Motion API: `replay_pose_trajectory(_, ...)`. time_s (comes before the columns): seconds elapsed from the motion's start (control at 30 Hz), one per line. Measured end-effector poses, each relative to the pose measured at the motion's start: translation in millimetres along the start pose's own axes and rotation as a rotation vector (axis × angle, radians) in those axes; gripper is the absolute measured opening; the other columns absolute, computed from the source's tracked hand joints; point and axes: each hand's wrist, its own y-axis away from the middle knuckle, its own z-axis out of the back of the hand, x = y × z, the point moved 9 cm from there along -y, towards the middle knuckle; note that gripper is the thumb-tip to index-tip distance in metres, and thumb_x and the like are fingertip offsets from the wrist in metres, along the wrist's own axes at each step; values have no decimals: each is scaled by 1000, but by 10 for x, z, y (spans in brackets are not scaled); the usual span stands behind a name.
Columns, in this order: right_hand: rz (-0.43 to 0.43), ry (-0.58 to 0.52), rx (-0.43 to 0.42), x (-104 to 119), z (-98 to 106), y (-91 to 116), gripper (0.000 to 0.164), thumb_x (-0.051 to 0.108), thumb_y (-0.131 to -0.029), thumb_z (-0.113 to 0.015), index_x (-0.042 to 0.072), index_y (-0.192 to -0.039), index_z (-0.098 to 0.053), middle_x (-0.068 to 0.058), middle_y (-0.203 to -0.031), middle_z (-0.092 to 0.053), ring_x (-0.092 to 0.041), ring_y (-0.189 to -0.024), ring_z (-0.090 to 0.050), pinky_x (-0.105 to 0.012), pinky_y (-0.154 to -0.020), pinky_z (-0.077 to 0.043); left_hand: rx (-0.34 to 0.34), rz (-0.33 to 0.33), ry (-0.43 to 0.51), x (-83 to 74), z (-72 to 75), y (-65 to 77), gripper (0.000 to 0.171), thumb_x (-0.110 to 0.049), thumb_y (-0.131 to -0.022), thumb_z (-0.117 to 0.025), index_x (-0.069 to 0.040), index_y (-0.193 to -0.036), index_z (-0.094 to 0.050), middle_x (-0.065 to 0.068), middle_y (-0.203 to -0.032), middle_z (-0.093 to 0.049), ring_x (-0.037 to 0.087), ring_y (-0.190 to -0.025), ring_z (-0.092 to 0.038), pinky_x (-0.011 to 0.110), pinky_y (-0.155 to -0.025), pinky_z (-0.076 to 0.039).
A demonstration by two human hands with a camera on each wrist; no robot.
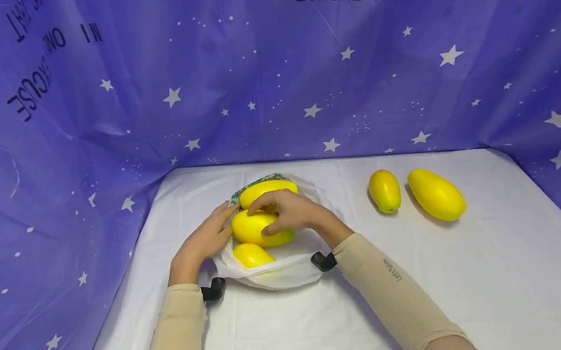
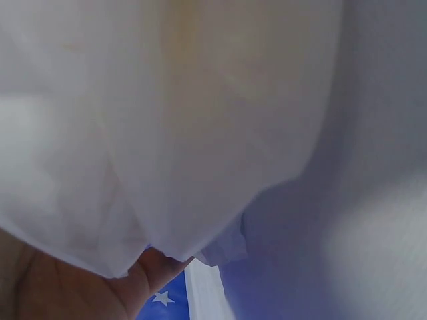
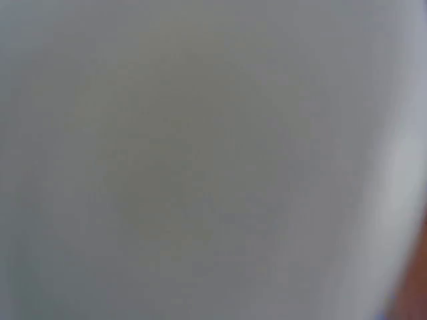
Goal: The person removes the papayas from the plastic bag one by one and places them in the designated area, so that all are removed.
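A white plastic bag (image 1: pixel 287 273) with a green print at its far edge lies with its mouth spread, holding a far mango (image 1: pixel 266 188), a middle mango (image 1: pixel 247 228) and a near mango (image 1: pixel 252 255), all yellow. From above, my right hand (image 1: pixel 287 210) grips the middle mango, thumb on the near side and fingers across its top. At the bag's left rim, my left hand (image 1: pixel 209 236) rests with fingers extended against the plastic. The left wrist view shows the thumb (image 2: pixel 157 270) along the bag's edge. White plastic, blurred, fills most of the right wrist view.
To the right of the bag, a smaller mango (image 1: pixel 385 191) and a larger mango (image 1: pixel 436 194) lie on the white tablecloth (image 1: pixel 502 264). Purple star-printed curtain (image 1: pixel 247 74) hangs behind the table and along both sides.
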Motion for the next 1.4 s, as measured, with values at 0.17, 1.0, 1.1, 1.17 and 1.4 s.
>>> replay_pose_trajectory(0.17, 2, 33, -3, 4, -42, 18, 51, 12, -74, -85, 14, -121, -64, 5, -127, -61, -15, -118, -54, -34, -103, -44, 1, 1, -11, -25, 13, 7, 53, -19, -102, -39, -13, -154, -31, 17, -160, -17, 36, -146, -15, 56, -116, -14)
replay_pose_trajectory(1.0, 26, 199, -215, 150, 265, 455, 61, 23, -71, -84, 22, -126, -56, 6, -132, -53, -17, -119, -50, -37, -99, -46, -12, -27, -9, -35, -18, 15, 58, -8, -95, -42, -9, -153, -32, 22, -159, -17, 39, -145, -16, 56, -116, -14)
replay_pose_trajectory(1.1, 49, 197, -252, 187, 343, 525, 61, 22, -71, -83, 20, -126, -57, 7, -130, -54, -16, -116, -51, -36, -97, -47, -15, -29, -14, -30, -25, 27, 59, -8, -95, -42, -8, -153, -32, 22, -158, -18, 39, -145, -15, 56, -116, -14)
replay_pose_trajectory(1.17, 63, 193, -270, 211, 391, 571, 61, 21, -71, -83, 19, -125, -57, 8, -128, -54, -15, -115, -51, -36, -97, -47, -14, -30, -13, -31, -31, 37, 58, -7, -95, -42, -7, -152, -32, 23, -158, -18, 39, -145, -15, 57, -116, -13)
replay_pose_trajectory(1.4, 89, 182, -322, 279, 560, 724, 60, 16, -71, -83, 18, -125, -57, 7, -129, -54, -13, -119, -49, -42, -100, -46, -19, -45, -4, -64, -7, 33, 58, -5, -95, -43, -5, -152, -33, 24, -158, -19, 40, -145, -15, 57, -115, -14)
